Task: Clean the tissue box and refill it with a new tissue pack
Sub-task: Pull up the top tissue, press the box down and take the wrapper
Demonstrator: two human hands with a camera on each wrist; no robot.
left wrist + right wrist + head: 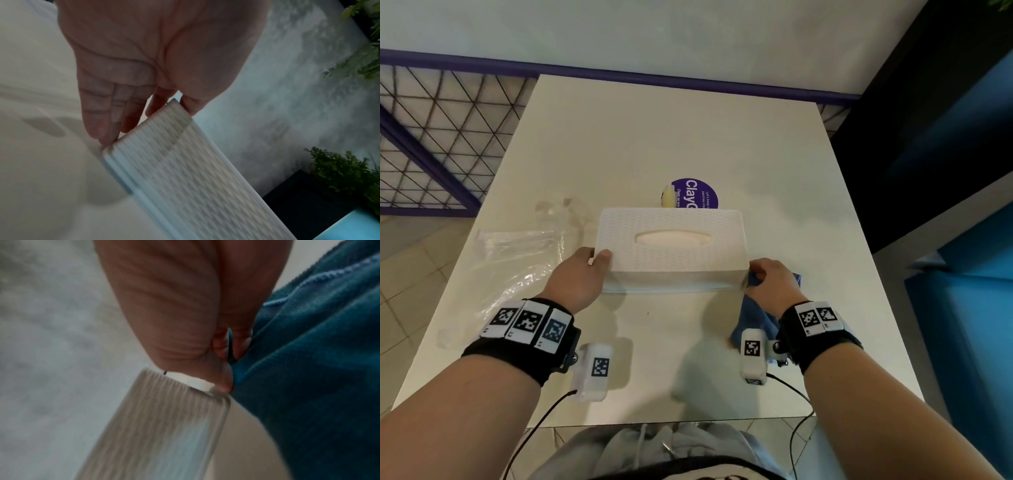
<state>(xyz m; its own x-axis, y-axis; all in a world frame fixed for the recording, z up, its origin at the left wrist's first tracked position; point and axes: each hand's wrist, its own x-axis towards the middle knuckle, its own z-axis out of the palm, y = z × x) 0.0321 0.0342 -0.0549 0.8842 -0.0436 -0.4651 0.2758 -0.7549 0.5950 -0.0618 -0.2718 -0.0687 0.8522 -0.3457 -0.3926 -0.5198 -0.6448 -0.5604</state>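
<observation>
A white woven-pattern tissue box (pixel 671 250) lies across the middle of the table, with pale tissue showing in its oval top slot (pixel 674 238). My left hand (pixel 596 259) grips its left end, thumb on top and fingers down the end face; in the left wrist view the left hand (pixel 158 112) pinches the blurred box (pixel 185 178). My right hand (pixel 758 275) is at the box's right end and pinches a blue cloth (pixel 755 318) that hangs down to the table. In the right wrist view the right hand's thumb tip touches the box (pixel 154 426) beside the cloth (pixel 318 369).
A crumpled clear plastic wrapper (pixel 517 260) lies left of the box on the white table (pixel 654 137). A round purple sticker (pixel 693 193) with a small yellow object sits just behind the box. A wire-mesh railing runs at the left, and blue seating stands at the right.
</observation>
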